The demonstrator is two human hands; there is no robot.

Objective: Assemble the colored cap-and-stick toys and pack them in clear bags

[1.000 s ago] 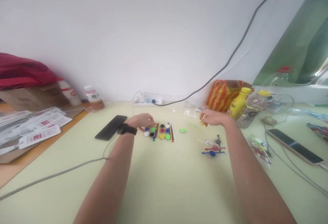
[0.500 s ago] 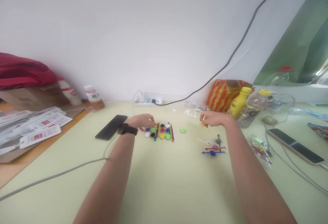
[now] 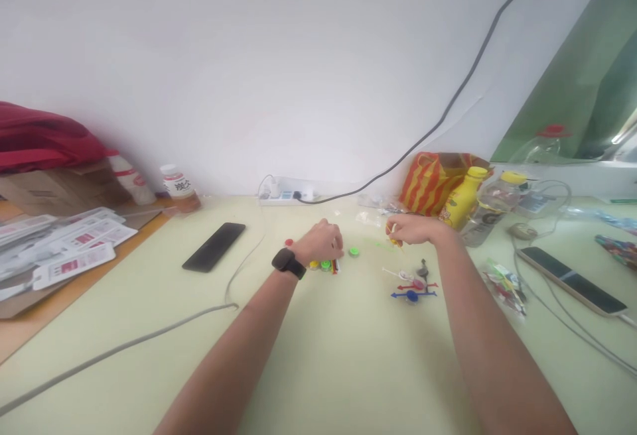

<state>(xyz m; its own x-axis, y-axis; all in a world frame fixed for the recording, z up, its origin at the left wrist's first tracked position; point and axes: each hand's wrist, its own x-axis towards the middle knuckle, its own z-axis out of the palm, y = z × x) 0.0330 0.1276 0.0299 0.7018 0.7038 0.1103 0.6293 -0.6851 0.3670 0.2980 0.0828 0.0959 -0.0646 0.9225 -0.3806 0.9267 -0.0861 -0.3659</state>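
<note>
My left hand (image 3: 321, 243), with a black watch on its wrist, hovers over the cluster of small coloured discs and thin sticks. Its fingers are bent but apart, and I see nothing held in them. It covers most of the cluster. A red disc (image 3: 289, 243), a yellow disc (image 3: 314, 265) and a green disc (image 3: 326, 265) show around it. Just right of its fingertips lies a bright green disc (image 3: 353, 252). My right hand (image 3: 411, 229) pinches a small yellow piece (image 3: 395, 241). Nearer me lie a blue arrow spinner (image 3: 412, 296) and a red arrow spinner (image 3: 418, 285).
A black phone (image 3: 213, 247) lies left, beside a grey cable (image 3: 164, 322). A power strip (image 3: 286, 197) stands against the wall. A striped bag (image 3: 423, 183), a yellow bottle (image 3: 465, 196), a packet of parts (image 3: 504, 288) and another phone (image 3: 572, 280) are right.
My left hand has moved right, from the left side of the disc cluster to over it. The slack cable by the wrist shifted right. My right hand has barely moved.
</note>
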